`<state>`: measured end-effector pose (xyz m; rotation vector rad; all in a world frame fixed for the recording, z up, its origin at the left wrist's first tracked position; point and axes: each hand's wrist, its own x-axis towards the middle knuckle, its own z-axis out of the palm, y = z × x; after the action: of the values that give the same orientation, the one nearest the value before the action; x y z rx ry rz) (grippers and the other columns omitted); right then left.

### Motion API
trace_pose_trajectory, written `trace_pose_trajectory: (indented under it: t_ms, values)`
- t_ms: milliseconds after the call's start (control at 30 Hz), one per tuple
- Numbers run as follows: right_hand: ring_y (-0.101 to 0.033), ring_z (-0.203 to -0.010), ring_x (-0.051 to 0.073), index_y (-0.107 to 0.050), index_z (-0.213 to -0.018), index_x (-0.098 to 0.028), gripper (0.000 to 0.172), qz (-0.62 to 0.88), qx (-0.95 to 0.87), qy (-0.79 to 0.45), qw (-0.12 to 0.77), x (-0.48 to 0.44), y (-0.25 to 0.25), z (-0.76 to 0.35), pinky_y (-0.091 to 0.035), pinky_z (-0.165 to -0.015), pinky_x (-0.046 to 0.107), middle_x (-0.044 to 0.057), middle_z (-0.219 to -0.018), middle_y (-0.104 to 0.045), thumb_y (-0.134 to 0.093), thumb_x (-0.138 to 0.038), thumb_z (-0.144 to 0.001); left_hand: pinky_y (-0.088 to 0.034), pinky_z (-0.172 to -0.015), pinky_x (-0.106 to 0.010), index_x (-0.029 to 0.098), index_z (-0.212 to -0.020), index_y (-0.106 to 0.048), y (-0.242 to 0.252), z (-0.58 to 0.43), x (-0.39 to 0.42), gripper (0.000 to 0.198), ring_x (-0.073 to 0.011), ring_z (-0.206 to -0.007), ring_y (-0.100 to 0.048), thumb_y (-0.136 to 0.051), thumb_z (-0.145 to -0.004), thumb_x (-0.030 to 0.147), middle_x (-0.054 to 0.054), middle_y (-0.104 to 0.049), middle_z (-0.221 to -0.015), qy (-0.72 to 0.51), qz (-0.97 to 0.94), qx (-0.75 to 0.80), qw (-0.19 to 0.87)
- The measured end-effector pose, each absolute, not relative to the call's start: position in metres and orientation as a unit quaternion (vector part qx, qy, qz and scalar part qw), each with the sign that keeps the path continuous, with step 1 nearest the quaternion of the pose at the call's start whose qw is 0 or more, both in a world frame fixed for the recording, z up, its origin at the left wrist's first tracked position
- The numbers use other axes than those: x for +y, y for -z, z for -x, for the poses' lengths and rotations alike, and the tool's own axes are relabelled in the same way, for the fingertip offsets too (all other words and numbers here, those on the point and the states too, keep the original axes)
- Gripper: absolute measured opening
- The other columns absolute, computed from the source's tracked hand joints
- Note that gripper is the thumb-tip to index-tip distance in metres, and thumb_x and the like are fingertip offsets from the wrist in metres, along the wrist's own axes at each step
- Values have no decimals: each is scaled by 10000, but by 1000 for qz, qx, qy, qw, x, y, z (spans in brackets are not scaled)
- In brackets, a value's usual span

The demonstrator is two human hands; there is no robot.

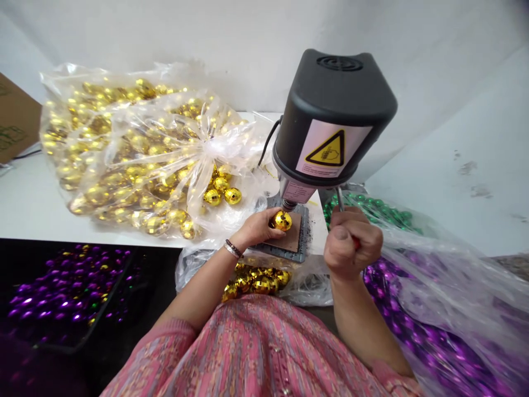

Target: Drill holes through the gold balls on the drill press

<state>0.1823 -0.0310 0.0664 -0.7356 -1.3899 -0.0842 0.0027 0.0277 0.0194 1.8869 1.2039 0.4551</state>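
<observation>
**Gold mirror ball (283, 221) held under a bench drill (330, 116)**

At far left, one black tray (111, 292) of purple beads sits below the tabletop (25, 204), dim in shadow. One clear bag (124, 149) holds gold balls, too many to count through the plastic. A second heap of gold balls (256, 278) lies in plastic below the tabletop's edge. The left grip (258, 229) curls around the one faceted ball, its top touching the drill's spindle, above a brown pad on a dark plate (300, 234). The right grip (353, 242) is a closed fist around one red-handled tool (355, 242), mostly hidden. Green beads (372, 212) and purple beads (433, 331) lie at right, partly behind plastic, the purple cut off by the frame.
</observation>
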Motion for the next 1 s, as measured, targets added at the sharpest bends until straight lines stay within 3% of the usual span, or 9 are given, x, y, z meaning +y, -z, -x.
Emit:
trace_pose_trajectory:
  t_ms: [133, 267, 367, 533, 600, 700, 833, 1000]
  values:
    - [-515, -582, 58, -561, -816, -193, 195, 378, -578, 41, 722, -26, -106, -179, -399, -588, 249, -46, -647, -526, -523, -347, -929, -509, -865, -283, 194, -1291, -646, -17, -3, 26, 600, -207, -958, -673, -779, -709, 255, -23, -740, -1117, -188, -754, 479, 408]
    - [-434, -485, 34, -507, -772, -191, 343, 421, -522, -28, 741, -21, -139, -174, -316, -494, 217, -73, -555, -430, -526, -496, -928, -498, -972, -314, 171, -1365, -588, -14, 0, 20, 689, -223, -1076, -659, -768, -702, 216, -46, -710, -1229, -207, -756, 456, 422]
    - [-437, -479, 29, -495, -779, -191, 390, 424, -515, -53, 743, -20, -145, -172, -339, -498, 213, -82, -547, -425, -552, -558, -898, -487, -1014, -333, 178, -1384, -578, -16, 16, 12, 714, -227, -1133, -643, -772, -698, 209, -62, -693, -1282, -213, -766, 420, 437]
    - [-471, -497, 38, -500, -788, -189, 397, 421, -507, -56, 750, -21, -139, -172, -397, -550, 232, -83, -546, -433, -550, -568, -894, -544, -797, -309, 229, -1406, -584, -26, 62, 5, 772, -180, -851, -669, -832, -689, 370, -63, -737, -1146, -141, -789, 385, 458]
    - [-480, -500, 43, -500, -785, -189, 398, 422, -500, -60, 754, -21, -138, -172, -402, -556, 238, -83, -547, -430, -555, -570, -889, -541, -753, -300, 214, -1352, -630, -30, 74, 11, 619, -167, -791, -658, -756, -782, 420, -62, -743, -1090, -166, -769, 445, 428]
    - [-475, -497, 49, -503, -799, -193, 383, 426, -502, -58, 751, -22, -137, -172, -400, -559, 246, -82, -547, -424, -546, -561, -895, -526, -919, -357, 159, -1240, -690, -31, 79, 34, 377, -225, -987, -673, -579, -921, 325, -112, -733, -1145, -255, -708, 592, 289]
    - [-468, -509, 61, -522, -796, -198, 379, 426, -513, -60, 742, -24, -134, -175, -381, -557, 263, -64, -549, -455, -561, -565, -881, -436, -1087, -442, 109, -1358, -601, -27, 72, 65, 447, -314, -1259, -581, -487, -950, 252, -210, -646, -1329, -254, -636, 714, 147]
    - [-461, -528, 68, -540, -787, -201, 363, 431, -517, -62, 737, -24, -130, -178, -364, -555, 271, -49, -570, -474, -573, -552, -872, -490, -993, -429, 229, -1452, -531, -16, 66, 72, 557, -339, -1219, -612, -571, -912, 361, -175, -538, -1459, -119, -678, 710, 149]
